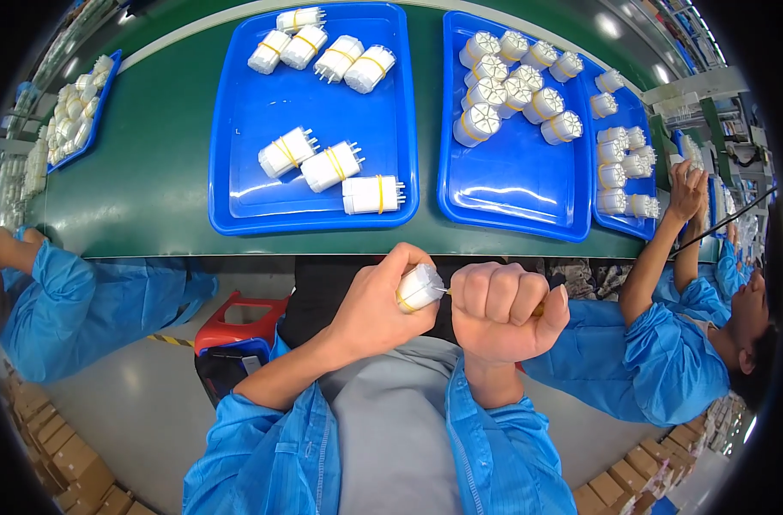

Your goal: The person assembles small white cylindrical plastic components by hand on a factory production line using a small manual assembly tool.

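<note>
In front of my chest, just off the bench edge, my left hand (374, 305) is wrapped round a bundle of white plastic pieces (420, 288) with a yellow rubber band. My right hand (504, 311) is closed in a fist beside it. From that fist a thin metal tip (445, 292) points at the end of the bundle; a slim tool seems to be gripped, its kind mostly hidden by the fingers. Similar banded bundles (329, 166), several with prongs at one end, lie in the blue tray (314, 103) ahead.
A second blue tray (516, 193) on the green bench (134, 193) holds more bundles standing on end. Further trays are at far right and far left. Co-workers in blue sit on both sides, the right one's hands (688, 190) raised. A red stool (237, 322) stands lower left.
</note>
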The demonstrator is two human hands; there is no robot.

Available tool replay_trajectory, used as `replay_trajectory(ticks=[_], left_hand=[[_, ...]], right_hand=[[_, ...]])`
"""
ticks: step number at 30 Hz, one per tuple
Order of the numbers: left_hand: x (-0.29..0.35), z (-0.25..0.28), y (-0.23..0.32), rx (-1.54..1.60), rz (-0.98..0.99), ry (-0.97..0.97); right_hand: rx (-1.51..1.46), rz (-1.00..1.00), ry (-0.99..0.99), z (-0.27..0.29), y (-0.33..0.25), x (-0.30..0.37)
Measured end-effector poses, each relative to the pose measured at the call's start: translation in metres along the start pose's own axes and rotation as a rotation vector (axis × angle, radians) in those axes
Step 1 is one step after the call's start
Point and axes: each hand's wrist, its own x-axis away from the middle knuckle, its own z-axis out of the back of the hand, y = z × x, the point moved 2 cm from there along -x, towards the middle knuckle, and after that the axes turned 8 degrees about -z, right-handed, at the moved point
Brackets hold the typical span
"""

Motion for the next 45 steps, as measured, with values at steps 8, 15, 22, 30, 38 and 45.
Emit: replay_trajectory(ticks=[8,15,22,30,38,45], left_hand=[[0.002,-0.001,-0.006,-0.299,-0.125,-0.018],[0.003,0.003,0.002,-0.009,-0.121,-0.026],[0.002,0.004,0.003,0.079,0.015,-0.019],[0.006,0.001,-0.003,-0.161,-0.077,-0.007],[0.006,0.001,-0.007,-0.311,-0.151,-0.009],[0.003,0.001,-0.007,-0.387,-0.193,0.010]], right_hand=[[0.019,-0.072,-0.009,0.001,0.006,0.004],[-0.106,-0.121,0.019,0.009,0.000,-0.004],[-0.002,0.007,0.014,0.000,-0.003,0.000],[0.028,-0.037,-0.005,-0.003,0.004,0.002],[0.068,-0.108,0.022,-0.002,0.008,0.005],[-0.092,-0.162,0.149,0.010,0.009,0.000]])
